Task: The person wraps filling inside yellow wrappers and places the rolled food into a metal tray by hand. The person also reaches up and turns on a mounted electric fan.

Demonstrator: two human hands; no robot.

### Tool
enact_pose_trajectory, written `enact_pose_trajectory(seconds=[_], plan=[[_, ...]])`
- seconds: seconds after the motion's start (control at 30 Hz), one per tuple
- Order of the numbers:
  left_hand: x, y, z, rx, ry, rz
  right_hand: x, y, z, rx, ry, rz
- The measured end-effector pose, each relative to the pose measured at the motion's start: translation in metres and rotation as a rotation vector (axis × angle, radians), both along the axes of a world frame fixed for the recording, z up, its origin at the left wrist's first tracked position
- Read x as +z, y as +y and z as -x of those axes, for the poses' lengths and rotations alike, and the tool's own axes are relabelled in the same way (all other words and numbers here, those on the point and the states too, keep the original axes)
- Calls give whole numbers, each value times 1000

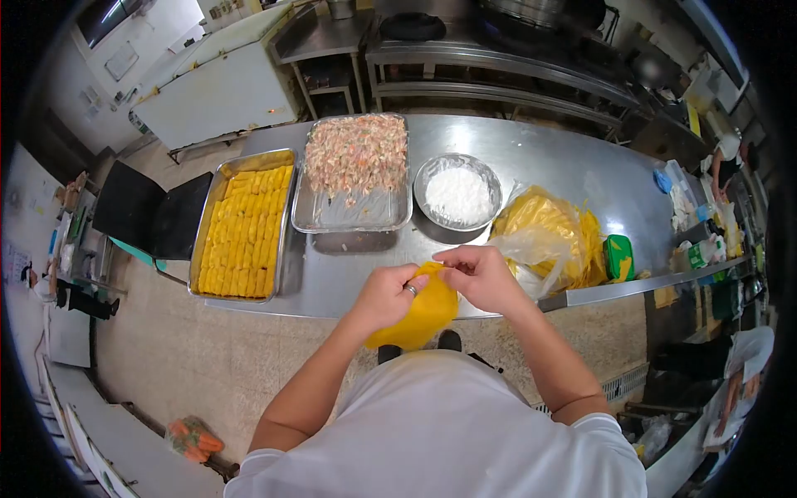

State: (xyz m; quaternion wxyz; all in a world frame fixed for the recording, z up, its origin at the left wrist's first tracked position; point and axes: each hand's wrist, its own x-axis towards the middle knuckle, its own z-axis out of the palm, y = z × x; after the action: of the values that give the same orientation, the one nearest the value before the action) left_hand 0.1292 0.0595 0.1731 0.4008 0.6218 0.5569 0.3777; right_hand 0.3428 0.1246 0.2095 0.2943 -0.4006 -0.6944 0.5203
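Observation:
Between my two hands hangs a thin yellow wrapper sheet (415,319), held over the table's front edge. My left hand (388,295), with a ring on one finger, is closed on the sheet's left side. At its upper right edge my right hand (476,274) pinches it with the fingertips. Right of my right hand lies a plastic bag of more yellow wrapper sheets (544,228). Beyond my hands are a metal bowl of white powder (458,196) and a tray of pinkish shredded filling (357,158). A tray of yellow rolls (245,224) lies in rows on the left.
All this stands on a steel table (473,133). A green container (618,257) sits near its right end. A black chair (154,207) is beyond the left end, and a bag of carrots (195,438) lies lower left. Other people are at the far right.

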Motion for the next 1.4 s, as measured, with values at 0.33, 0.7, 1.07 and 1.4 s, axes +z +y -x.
enact_pose_trajectory(seconds=[0.33,0.7,1.07,1.4], plan=[[18,-4,-12,-79,126,-69,26,-5,-11,127,-230,-194],[2,-1,-31,-1,129,-263,16,-13,-5,-58,-226,-346],[9,-8,-6,415,-141,-497,-27,39,-104,-654,-355,-395],[-10,14,-21,313,-177,-367,25,39,-206,-1067,-115,-416]])
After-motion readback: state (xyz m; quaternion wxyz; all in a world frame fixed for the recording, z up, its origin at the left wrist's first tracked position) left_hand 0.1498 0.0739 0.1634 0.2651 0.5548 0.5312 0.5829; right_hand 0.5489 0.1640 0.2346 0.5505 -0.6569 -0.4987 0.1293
